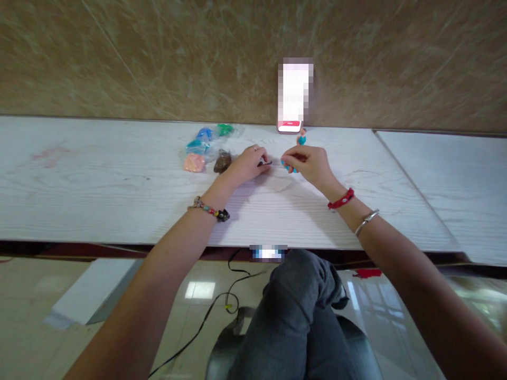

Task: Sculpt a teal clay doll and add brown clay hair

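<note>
My left hand rests low over the table with thumb and fingers closed around a thin dark strip, perhaps modelling clay. To its right, my right hand is curled in a pinch. Bright blue bits show at its fingertips; whether they are held pieces or lie under them I cannot tell. Just behind that hand stands a small orange and blue figure. Left of my left hand sits a bag of brown clay-like material, close to the wrist.
Further left lie bags of peach, teal, blue and green material. A phone leans on the marbled wall. The white table ends above my knees; a black cable trails on the floor.
</note>
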Tool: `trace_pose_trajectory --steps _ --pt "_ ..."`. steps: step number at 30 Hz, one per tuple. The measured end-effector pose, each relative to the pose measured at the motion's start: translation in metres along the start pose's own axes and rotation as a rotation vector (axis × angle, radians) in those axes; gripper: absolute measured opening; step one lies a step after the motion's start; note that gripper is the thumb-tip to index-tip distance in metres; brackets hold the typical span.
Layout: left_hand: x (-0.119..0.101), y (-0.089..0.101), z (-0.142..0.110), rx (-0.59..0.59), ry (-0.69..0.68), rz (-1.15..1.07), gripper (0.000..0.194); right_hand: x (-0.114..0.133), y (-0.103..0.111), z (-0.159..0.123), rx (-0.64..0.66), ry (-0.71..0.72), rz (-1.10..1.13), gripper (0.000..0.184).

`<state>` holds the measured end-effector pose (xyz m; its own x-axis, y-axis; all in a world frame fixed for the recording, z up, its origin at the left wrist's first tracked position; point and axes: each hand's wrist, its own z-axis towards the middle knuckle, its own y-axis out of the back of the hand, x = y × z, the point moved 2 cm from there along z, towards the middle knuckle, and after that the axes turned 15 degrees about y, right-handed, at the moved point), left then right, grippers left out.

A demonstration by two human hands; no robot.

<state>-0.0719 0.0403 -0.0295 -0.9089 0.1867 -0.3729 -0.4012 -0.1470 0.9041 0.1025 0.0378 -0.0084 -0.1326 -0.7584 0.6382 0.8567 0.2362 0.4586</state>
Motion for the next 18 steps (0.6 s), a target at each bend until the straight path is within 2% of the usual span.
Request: trace_pose_trajectory --steps 11,18 --pt "-0.002 0.001 -0.002 0.025 0.015 0.008 0.013 -0.012 -0.01 -0.002 0.058 -0.204 0.24 0.027" --pt "0.001 -0.001 -0.001 0.021 0.005 0.012 0.013 -0.01 -0.012 -0.005 0.217 -0.192 0.158 0.024"
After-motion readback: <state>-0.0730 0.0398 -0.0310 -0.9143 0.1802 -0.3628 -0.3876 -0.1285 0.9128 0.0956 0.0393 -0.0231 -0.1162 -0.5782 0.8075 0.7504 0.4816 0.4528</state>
